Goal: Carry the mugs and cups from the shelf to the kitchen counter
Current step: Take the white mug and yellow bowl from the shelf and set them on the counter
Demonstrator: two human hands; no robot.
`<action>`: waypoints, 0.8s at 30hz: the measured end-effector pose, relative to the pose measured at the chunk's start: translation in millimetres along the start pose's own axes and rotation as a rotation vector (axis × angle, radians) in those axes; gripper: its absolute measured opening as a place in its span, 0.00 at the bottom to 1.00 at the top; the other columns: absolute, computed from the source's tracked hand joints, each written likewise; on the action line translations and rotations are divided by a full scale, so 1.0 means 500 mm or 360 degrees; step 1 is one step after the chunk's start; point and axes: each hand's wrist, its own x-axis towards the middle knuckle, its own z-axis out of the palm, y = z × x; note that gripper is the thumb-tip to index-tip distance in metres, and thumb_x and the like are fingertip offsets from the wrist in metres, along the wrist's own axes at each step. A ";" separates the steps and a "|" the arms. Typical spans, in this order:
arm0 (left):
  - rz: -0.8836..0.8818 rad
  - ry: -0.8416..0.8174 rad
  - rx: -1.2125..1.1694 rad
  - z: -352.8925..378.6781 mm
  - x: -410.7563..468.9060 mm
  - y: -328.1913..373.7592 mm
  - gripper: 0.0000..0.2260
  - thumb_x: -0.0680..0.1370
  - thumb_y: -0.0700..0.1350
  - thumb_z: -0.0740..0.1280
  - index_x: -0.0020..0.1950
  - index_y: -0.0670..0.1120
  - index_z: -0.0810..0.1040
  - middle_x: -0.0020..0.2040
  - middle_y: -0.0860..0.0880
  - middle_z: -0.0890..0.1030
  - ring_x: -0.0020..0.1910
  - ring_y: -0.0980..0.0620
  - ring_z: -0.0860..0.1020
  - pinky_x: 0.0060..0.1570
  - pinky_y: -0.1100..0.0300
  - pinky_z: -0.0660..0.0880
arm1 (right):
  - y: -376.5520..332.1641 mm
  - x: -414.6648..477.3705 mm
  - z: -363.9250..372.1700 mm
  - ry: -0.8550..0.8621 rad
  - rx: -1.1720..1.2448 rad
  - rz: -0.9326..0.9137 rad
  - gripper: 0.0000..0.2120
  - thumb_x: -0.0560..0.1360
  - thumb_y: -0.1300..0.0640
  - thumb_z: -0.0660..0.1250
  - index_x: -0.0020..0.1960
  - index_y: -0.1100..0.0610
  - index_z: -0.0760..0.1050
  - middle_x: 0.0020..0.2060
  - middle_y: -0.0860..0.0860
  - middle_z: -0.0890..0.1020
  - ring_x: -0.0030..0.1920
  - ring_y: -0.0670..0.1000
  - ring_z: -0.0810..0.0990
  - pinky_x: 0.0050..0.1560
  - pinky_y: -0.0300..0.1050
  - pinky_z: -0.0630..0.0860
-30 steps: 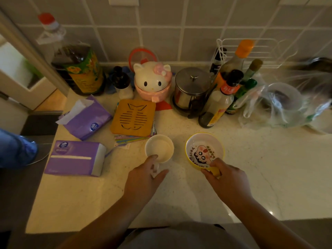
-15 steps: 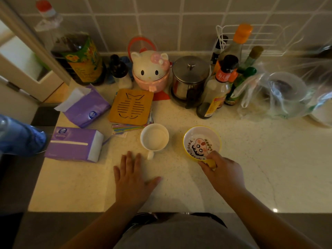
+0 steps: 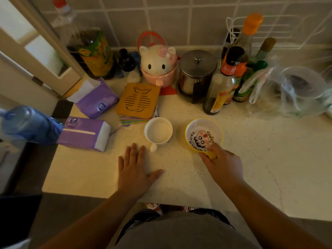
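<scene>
A plain white mug [image 3: 158, 130] stands upright on the pale stone counter [image 3: 260, 159], its handle pointing toward me. Just right of it stands a yellow cup [image 3: 203, 135] with a cartoon face printed inside. My right hand [image 3: 221, 163] is closed on the yellow cup's handle at its near rim. Lying flat on the counter with fingers spread is my left hand [image 3: 135, 168], a little below and left of the white mug's handle and apart from it.
Behind the cups lie a wooden fish-pattern trivet [image 3: 138, 100], two purple tissue packs [image 3: 84, 133], a cat-shaped pot [image 3: 158, 66], a steel canister [image 3: 196, 72], sauce bottles [image 3: 222, 81] and a plastic bag [image 3: 294, 90]. A blue bottle [image 3: 27, 124] is at the left edge.
My left hand let go of the white mug's handle and settled flat on the counter. The right hand stays on the yellow cup's handle.
</scene>
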 end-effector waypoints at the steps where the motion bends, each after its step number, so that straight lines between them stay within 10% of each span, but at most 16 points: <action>1: 0.0001 -0.0002 0.0001 0.000 0.000 0.000 0.47 0.68 0.79 0.49 0.78 0.50 0.51 0.80 0.44 0.48 0.78 0.44 0.45 0.75 0.40 0.49 | 0.000 0.003 0.002 0.0003 0.0007 -0.0004 0.15 0.65 0.48 0.78 0.41 0.54 0.75 0.23 0.49 0.79 0.19 0.52 0.70 0.23 0.34 0.60; 15: -0.0033 0.0021 -0.0011 0.006 0.000 0.000 0.47 0.67 0.80 0.49 0.78 0.51 0.51 0.80 0.45 0.49 0.78 0.45 0.45 0.74 0.40 0.50 | 0.003 0.015 0.024 -0.0112 0.0100 0.0029 0.23 0.69 0.42 0.70 0.60 0.49 0.71 0.29 0.49 0.82 0.27 0.52 0.78 0.27 0.38 0.69; 24: 0.0061 -0.0021 -0.0018 -0.006 0.003 -0.018 0.45 0.69 0.77 0.49 0.78 0.52 0.51 0.80 0.46 0.49 0.78 0.45 0.46 0.74 0.42 0.51 | -0.007 -0.060 0.025 -0.0144 0.0090 0.0283 0.43 0.66 0.38 0.72 0.73 0.45 0.54 0.56 0.50 0.81 0.50 0.53 0.82 0.41 0.47 0.78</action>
